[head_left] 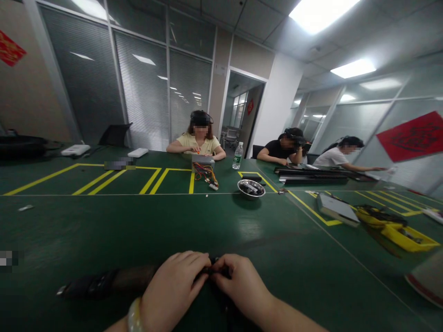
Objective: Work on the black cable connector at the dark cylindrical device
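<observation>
My left hand (176, 286) bends over the right end of a long dark cylindrical object (128, 280) lying on the green table (104, 230). Its fingertips pinch a small black part (212, 267). From the other side, my right hand (242, 283) has thumb and forefinger closed at the same part, nearly touching the left fingertips. Fingers cover most of this part, so its shape is unclear. Below the hands, something dark extends toward the table's near edge. The cylinder's left end has a shiny metal tip.
Ahead stand a metal bowl (251, 189) of dark parts and a water bottle (237, 156). A person works at a grey box (203, 160) with coloured wires. At right lie a silver box (337, 210) and a yellow tray (410, 237); two more people sit beyond.
</observation>
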`<state>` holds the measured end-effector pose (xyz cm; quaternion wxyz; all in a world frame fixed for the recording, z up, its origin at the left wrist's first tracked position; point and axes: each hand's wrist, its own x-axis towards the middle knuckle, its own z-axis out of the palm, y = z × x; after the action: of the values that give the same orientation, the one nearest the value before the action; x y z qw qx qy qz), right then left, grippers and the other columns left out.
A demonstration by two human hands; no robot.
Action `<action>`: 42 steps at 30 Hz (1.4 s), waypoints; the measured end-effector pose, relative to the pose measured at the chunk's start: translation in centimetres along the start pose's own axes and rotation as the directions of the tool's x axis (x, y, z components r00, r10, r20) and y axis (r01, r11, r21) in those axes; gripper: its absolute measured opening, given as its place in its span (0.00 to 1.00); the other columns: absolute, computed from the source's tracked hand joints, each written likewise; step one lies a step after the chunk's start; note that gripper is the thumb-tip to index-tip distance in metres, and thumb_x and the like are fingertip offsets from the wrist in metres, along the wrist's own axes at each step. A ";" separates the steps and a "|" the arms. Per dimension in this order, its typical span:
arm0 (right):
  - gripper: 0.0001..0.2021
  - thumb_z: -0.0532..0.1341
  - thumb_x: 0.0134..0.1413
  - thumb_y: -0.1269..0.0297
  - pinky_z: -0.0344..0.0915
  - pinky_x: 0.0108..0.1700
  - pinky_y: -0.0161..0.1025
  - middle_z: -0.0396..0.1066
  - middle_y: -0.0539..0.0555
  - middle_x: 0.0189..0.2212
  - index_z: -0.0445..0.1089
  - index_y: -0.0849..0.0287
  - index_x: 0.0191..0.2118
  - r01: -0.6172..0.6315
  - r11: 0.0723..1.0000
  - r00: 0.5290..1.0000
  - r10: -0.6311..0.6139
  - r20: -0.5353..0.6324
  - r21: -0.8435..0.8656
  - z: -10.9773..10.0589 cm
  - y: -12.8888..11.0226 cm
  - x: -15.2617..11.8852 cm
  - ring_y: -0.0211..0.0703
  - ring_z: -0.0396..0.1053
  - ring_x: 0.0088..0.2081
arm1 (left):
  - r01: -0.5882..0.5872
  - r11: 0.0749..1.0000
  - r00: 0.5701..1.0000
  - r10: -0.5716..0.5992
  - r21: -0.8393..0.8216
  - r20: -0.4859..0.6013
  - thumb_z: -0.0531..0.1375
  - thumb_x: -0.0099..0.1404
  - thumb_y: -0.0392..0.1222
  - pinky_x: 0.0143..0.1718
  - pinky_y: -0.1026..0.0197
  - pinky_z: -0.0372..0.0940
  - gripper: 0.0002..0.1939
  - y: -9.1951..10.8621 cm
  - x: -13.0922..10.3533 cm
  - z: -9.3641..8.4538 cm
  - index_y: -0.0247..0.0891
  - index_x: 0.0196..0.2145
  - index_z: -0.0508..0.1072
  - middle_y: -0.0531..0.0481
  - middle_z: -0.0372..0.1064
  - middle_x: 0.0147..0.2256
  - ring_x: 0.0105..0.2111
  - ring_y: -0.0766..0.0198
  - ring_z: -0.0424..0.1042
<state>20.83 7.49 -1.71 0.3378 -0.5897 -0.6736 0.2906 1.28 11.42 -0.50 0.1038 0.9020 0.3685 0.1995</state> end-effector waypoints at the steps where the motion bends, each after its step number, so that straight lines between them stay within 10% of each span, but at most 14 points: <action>1: 0.05 0.65 0.50 0.71 0.63 0.38 0.32 0.77 0.49 0.32 0.77 0.56 0.34 -0.004 1.000 1.000 0.004 0.000 0.004 0.0 0.1 0.0 0.40 0.73 0.35 | 0.002 1.000 1.000 -0.002 0.011 -0.006 0.59 0.64 0.36 0.51 0.48 0.66 0.13 -0.1 -0.1 -0.1 0.46 0.46 0.74 0.51 0.74 0.49 0.48 0.55 0.73; 12: 0.04 0.65 0.54 0.67 0.64 0.41 0.33 0.78 0.50 0.34 0.78 0.56 0.35 -0.021 1.000 1.000 0.021 0.018 0.015 -0.4 -0.4 0.0 0.41 0.74 0.37 | -0.042 0.999 0.998 0.042 0.016 0.050 0.59 0.65 0.40 0.52 0.49 0.67 0.10 -0.5 -0.1 -2.0 0.47 0.44 0.76 0.51 0.74 0.50 0.49 0.54 0.73; 42: 0.02 0.65 0.55 0.68 0.63 0.38 0.33 0.77 0.49 0.33 0.76 0.57 0.34 0.005 0.997 0.999 -0.001 0.042 -0.083 -0.6 -0.4 0.1 0.39 0.72 0.35 | -0.067 0.995 0.997 0.070 0.068 -0.040 0.58 0.65 0.38 0.51 0.49 0.67 0.09 -0.3 -0.3 -0.3 0.43 0.43 0.73 0.49 0.72 0.50 0.48 0.54 0.72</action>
<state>21.02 7.53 -1.03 0.2992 -0.5959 -0.6930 0.2742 0.74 11.40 -0.43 0.0588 0.9127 0.3458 0.2096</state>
